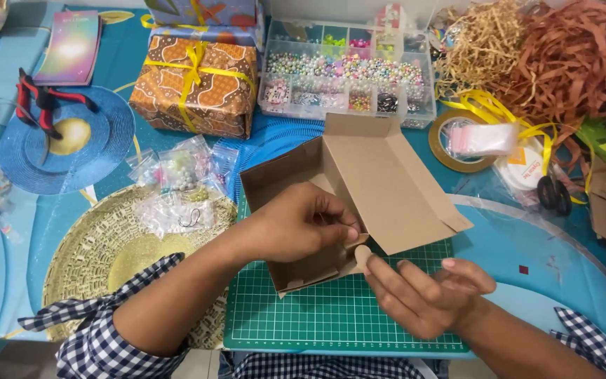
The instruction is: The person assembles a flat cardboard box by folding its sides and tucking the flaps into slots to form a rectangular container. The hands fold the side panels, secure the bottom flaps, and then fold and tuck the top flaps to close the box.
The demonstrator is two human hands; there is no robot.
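Fingers of left hand (303, 226) pinch cardboard box (359, 193) flap; right hand (426, 295) apparently touches it

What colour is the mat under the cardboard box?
Green cutting mat with a pale grid, clearest in the head view.

You have two hands at work: your left hand (296, 228) and your right hand (426, 295). Between them sits one open cardboard box (387, 189), and under it lies one green cutting mat (331, 309). You can count two wrapped gifts: one brown with a yellow ribbon (194, 84) and one behind it (205, 14). There is one clear bead organizer (348, 74), one pair of red pliers (40, 102), one roll of tape (457, 140), one gold round placemat (99, 253) and one blue one (64, 144). The small clear bags (180, 186) overlap too much to count.
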